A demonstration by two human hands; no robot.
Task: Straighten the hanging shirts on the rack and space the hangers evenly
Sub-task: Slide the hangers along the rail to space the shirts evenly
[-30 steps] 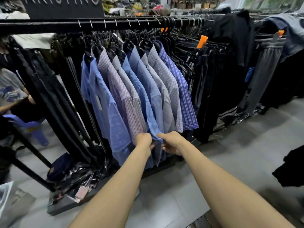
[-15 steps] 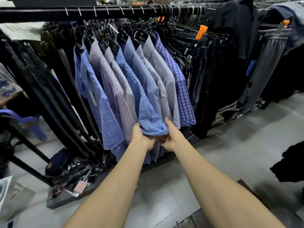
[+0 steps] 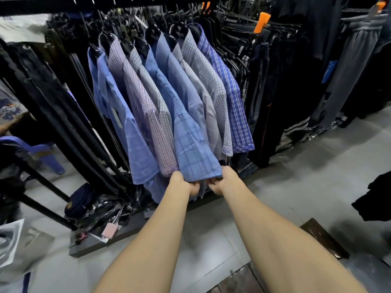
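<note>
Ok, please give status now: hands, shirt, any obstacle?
Left hand and right hand both grip blue shirt at sleeve hem. Shirt on hanger. Neighbour shirts crowd close.

Dark trousers [image 3: 281, 85] are hanging beside grey track pants [image 3: 349, 66] under orange size tags [image 3: 261, 21]. A blue plastic chair [image 3: 36, 151] is sitting left, and plastic-wrapped packets [image 3: 101, 212] are lying on the grey floor [image 3: 285, 182].

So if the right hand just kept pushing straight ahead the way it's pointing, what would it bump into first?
Probably the shirt it already holds: the right hand grips the hem of the blue checked shirt, so it would press into that fabric, then the neighbouring hanging shirts behind. Depth is unclear.
</note>
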